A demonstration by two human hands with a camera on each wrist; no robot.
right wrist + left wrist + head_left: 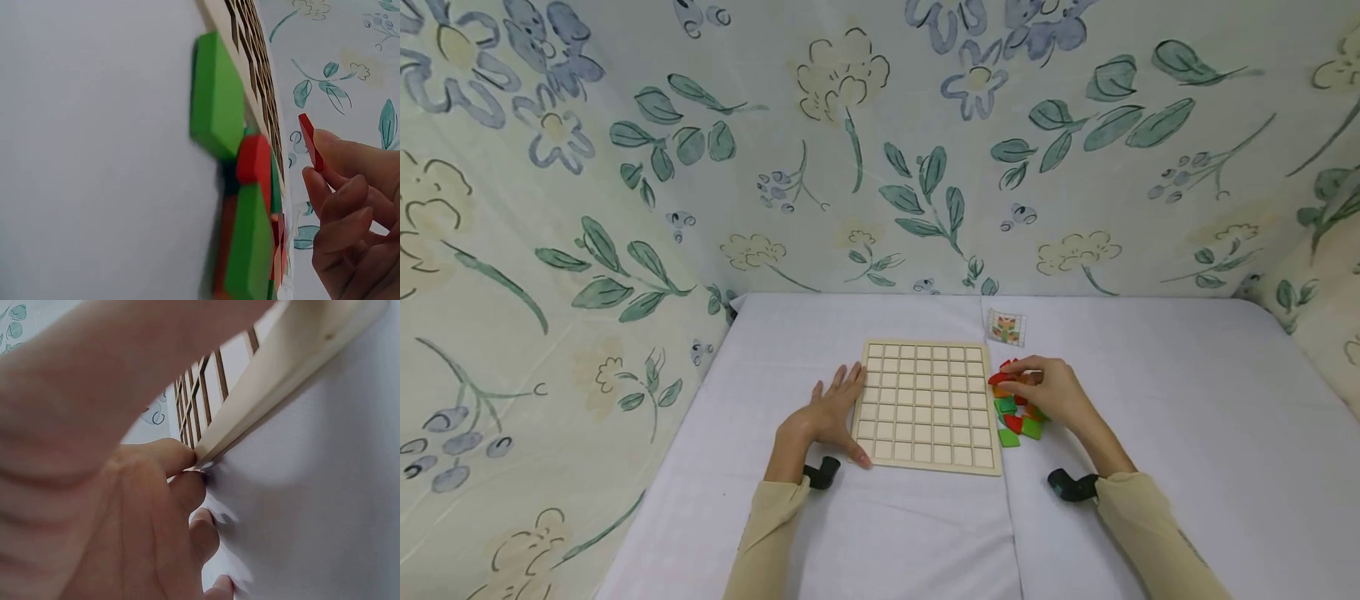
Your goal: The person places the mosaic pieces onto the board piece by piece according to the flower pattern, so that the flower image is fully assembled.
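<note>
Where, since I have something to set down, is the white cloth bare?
The white cloth is bare right of the right hand, in front of the board between the sleeves, and left of the left hand. Crowded: along the board's right edge, where coloured pieces lie by the right hand.

The place looked like a small draped booth for recording, though whether it stood in a home, a lab or an office could not be told. Floral sheeting (715,192) in blue, green and cream rose behind the table (1150,383) and closed it in at left and right, hiding whatever lay beyond. The table itself was spread with plain white, lightly creased, and black wrist cameras (1073,486) over it pointed to filming.
</note>
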